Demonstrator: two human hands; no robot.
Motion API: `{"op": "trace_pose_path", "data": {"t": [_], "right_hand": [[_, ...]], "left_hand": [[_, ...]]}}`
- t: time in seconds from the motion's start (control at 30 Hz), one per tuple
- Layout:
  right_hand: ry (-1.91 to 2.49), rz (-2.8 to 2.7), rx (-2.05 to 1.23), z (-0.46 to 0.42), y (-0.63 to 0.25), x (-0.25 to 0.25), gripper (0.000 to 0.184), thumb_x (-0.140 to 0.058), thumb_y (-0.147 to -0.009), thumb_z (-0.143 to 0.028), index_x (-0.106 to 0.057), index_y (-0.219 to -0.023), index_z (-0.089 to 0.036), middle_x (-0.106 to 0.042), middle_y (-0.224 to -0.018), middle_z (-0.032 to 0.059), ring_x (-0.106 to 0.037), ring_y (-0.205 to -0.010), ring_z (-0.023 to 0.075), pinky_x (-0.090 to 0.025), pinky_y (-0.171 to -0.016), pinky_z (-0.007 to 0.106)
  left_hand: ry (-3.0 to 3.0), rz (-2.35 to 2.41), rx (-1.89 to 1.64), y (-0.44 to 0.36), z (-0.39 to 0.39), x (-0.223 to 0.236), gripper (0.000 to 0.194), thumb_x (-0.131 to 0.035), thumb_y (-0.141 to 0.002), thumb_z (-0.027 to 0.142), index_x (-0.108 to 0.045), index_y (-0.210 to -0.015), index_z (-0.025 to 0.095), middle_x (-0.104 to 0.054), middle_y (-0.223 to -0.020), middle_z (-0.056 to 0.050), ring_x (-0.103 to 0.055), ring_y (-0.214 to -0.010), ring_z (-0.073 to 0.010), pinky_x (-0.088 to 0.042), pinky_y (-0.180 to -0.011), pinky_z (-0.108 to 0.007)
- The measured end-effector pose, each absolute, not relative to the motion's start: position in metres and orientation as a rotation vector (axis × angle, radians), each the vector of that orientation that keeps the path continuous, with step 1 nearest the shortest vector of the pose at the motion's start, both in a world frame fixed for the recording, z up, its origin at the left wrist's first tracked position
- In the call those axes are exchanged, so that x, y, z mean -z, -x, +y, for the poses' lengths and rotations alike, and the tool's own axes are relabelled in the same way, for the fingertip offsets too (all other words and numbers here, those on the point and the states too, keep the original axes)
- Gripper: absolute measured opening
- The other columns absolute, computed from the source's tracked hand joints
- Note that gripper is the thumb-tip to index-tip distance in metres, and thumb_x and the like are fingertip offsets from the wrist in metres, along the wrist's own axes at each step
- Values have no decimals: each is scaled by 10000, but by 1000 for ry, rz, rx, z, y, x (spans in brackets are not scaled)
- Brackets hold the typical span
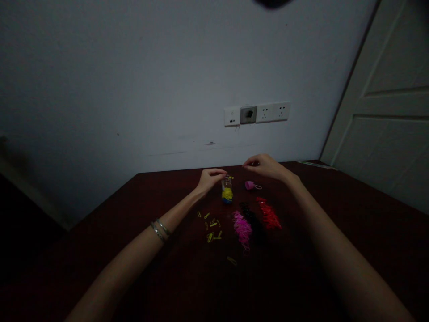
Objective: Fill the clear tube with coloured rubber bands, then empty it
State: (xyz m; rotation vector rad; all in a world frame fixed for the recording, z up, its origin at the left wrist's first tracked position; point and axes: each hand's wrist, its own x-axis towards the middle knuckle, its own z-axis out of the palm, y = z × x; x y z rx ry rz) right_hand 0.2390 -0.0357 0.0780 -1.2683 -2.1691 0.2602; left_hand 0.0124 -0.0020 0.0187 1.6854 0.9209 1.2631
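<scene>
A small clear bottle stands upright on the dark table, with yellow pieces above blue ones inside. My left hand is closed at its rim, thumb and fingers on the neck. One yellow looped piece shows at the bottle's mouth. To the right and a little higher, my right hand hovers with its fingertips pinched together; anything between them is too small to make out. Several loose yellow looped pieces lie in front of the bottle, and a pink cap with a loop lies below my right hand.
Nearer me are a pink pile, a black pile and a red pile of small looped pieces. The table meets a wall with sockets. A panelled door stands at right.
</scene>
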Motion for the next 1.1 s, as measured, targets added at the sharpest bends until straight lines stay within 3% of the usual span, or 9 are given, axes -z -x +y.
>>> {"op": "trace_pose_path", "data": {"t": [0.27,0.43,1.1], "right_hand": [[1203,-2212,-779,-39,-224,-73,204,-571,-672,-185,-617,-861,-124,-666,-804,69,-580,-652,128,-440,-573,238],[1197,-2190,-892,-33,-218,-64,245,-597,-636,-165,-538,-873,-146,-651,-831,65,-576,-644,123,-429,-530,222],[997,-2162,-517,-37,-198,-64,152,-512,-728,-147,-631,-823,-139,-647,-780,47,-564,-697,130,-443,-663,260]], "left_hand": [[-1495,888,-1372,-13,2,-13,179,-688,-602,236,-702,-742,125,-688,-827,-96,-609,-772,-182,-454,-727,-297],[-1485,866,-1320,-12,2,-10,211,-695,-593,240,-699,-767,120,-686,-793,-90,-608,-737,-177,-456,-709,-302],[-1472,862,-1313,-17,2,-8,150,-664,-600,214,-691,-722,132,-680,-757,-62,-599,-726,-160,-454,-726,-304]]}}
